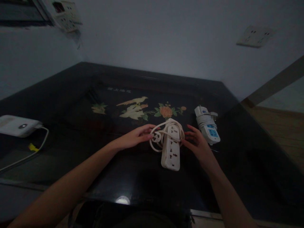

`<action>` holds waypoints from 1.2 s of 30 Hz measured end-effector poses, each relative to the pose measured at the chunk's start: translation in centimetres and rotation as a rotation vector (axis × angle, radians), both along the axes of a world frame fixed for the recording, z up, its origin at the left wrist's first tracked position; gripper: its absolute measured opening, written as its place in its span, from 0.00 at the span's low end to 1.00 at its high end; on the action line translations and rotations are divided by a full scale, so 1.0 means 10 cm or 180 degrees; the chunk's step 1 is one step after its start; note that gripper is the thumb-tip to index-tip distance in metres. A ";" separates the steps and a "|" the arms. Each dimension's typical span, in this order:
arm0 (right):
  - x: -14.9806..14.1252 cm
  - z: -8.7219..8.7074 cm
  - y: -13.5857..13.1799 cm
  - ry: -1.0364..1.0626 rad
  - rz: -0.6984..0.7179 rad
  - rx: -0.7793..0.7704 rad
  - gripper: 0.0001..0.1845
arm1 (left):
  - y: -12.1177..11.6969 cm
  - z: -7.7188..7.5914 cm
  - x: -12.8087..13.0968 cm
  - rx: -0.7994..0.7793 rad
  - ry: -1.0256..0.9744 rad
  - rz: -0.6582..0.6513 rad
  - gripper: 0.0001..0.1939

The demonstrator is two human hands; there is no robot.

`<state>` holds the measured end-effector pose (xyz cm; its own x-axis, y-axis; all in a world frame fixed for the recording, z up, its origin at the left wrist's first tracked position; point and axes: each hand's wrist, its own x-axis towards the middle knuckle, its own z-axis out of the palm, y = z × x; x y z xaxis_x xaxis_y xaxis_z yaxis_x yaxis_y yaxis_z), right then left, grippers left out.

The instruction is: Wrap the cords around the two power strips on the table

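Note:
A cream power strip [171,151] lies on the black table [71,104], its cord [166,128] looped in a coil over its far end. My left hand [136,136] reaches in from the left, fingertips pinched on the plug [156,137] at the coil's left side. My right hand [197,142] rests at the strip's right side, fingers spread and touching the coil's edge. A second strip, white with blue sockets [209,128], lies just right of my right hand with its cord wound around it.
The tabletop has an inlaid bird-and-flower picture [137,109] at its middle. A white box-shaped device [17,125] with a cable [35,148] sits at the left edge. Wall sockets [255,35] are mounted on the wall at the right and another set [66,15] at upper left.

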<state>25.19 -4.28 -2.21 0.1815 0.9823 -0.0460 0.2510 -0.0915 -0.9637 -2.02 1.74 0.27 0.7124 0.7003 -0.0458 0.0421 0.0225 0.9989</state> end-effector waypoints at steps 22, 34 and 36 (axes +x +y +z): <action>-0.07 0.05 -0.04 0.0152 0.0209 -0.0185 0.35 | -0.13 0.05 0.07 -0.0316 0.0048 -0.0068 0.21; -0.03 0.09 -0.02 -0.0205 0.0170 -0.0133 0.14 | -0.13 0.06 0.05 -0.0142 0.0175 -0.0336 0.29; -0.02 0.08 -0.03 -0.0233 0.0150 -0.0105 0.12 | -0.14 0.08 0.06 -0.0071 0.0260 -0.0286 0.30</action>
